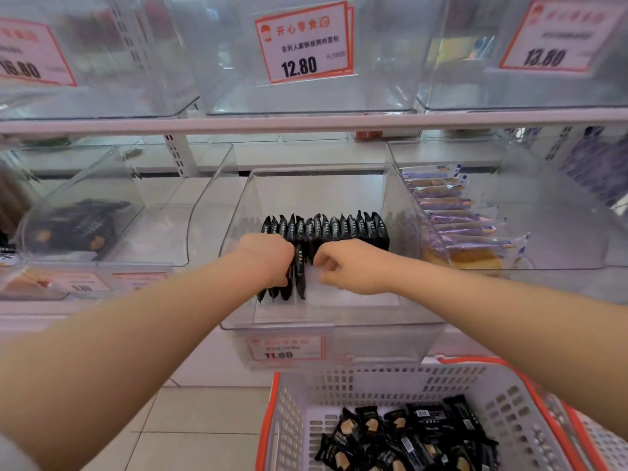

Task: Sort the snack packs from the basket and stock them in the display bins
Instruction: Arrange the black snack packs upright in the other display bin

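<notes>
Reaching into the clear plastic display bin at the middle of the lower shelf, both hands work among black foil snack packs. Left hand grips a small bunch of black packs standing on edge near the bin's front, fingers curled round them. Right hand sits just beside that bunch, fingers bent inward with thumb and forefinger tips close together at the edge of a pack; whether they actually pinch it, cannot tell.

Behind the hands, a tidy row of upright black packs runs across the bin's rear, edges touching.

Below, a white perforated plastic basket with orange rim holds a loose heap of black snack packs with tan cake pictures, lying at mixed angles.

Right neighbouring clear bin carries stacked clear-wrapped cake slices with purple print. Left neighbouring clear bin holds a few dark packs, blurred. White price card with orange border reading 12.80 hangs on the upper bin; another price card reading 11.80 sits under the middle bin.
</notes>
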`<action>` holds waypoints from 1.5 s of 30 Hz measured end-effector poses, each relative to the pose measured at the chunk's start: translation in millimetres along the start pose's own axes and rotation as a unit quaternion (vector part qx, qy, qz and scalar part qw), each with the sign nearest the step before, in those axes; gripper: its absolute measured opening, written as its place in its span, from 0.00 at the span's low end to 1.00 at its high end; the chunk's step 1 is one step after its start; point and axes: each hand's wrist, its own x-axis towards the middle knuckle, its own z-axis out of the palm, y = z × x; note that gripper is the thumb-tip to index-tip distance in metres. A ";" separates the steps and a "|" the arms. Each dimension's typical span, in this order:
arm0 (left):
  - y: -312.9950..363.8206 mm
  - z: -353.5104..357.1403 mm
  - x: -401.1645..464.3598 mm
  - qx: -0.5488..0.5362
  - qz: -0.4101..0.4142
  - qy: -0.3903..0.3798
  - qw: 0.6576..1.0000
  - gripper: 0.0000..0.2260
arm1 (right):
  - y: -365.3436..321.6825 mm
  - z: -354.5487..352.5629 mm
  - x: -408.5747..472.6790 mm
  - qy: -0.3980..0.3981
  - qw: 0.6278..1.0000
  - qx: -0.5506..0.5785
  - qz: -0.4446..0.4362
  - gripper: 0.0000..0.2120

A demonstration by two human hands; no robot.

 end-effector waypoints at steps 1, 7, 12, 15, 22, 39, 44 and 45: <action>-0.8 0.3 -5.8 -0.015 -0.001 0.006 1.000 0.14 | -0.9 -3.2 -11.4 0.002 1.000 0.001 -0.009 0.13; 16.0 -9.3 -66.6 -0.091 0.113 0.165 0.976 0.13 | 3.0 -8.9 -94.4 0.115 0.989 0.070 -0.066 0.06; 61.6 -7.5 -126.4 -0.153 0.275 0.295 0.902 0.12 | 33.3 42.2 -155.3 0.074 0.989 0.110 -0.067 0.03; 99.6 15.1 -129.9 -0.087 0.331 0.225 0.912 0.12 | 66.5 83.3 -167.5 -0.035 0.999 0.036 -0.016 0.07; 210.4 96.4 -86.1 -0.100 0.336 0.013 0.937 0.10 | 158.5 160.7 -198.6 -0.233 0.969 -0.042 0.065 0.10; 352.3 260.8 -33.7 -0.237 0.177 -0.280 0.913 0.15 | 287.0 307.5 -226.5 -0.355 0.924 -0.099 0.102 0.12; 368.9 281.8 -38.2 -0.269 0.077 -0.301 0.912 0.13 | 285.2 334.5 -236.2 -0.368 0.915 -0.057 0.159 0.18; 372.8 286.0 -40.3 -0.276 0.066 -0.309 0.908 0.14 | 282.9 338.2 -237.4 -0.382 0.906 -0.039 0.178 0.17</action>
